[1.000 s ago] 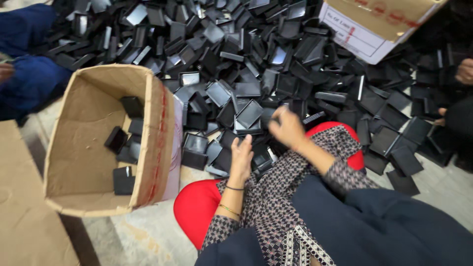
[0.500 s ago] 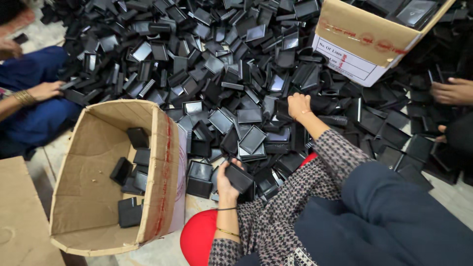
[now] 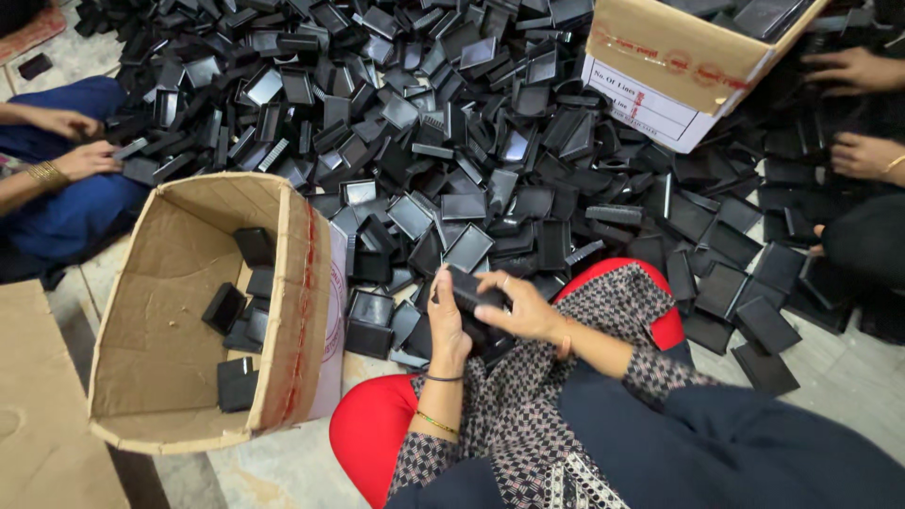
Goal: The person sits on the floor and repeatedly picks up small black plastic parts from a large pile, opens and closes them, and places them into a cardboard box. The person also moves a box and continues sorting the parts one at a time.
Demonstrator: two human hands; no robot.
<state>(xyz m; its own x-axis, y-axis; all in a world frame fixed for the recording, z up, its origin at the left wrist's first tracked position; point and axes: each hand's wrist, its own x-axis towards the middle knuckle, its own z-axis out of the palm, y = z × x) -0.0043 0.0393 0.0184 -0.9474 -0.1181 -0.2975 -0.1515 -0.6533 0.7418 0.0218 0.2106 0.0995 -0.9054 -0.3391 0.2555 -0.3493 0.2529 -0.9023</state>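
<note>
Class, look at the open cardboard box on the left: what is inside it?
Inside the cardboard box lie a few black square parts, loose on its floor. The near wall hides the bottom corner, so any parts there cannot be seen.

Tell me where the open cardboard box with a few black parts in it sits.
Head view, lower left: the open cardboard box sits on the floor beside the left hand, at the black pile's near edge.
</note>
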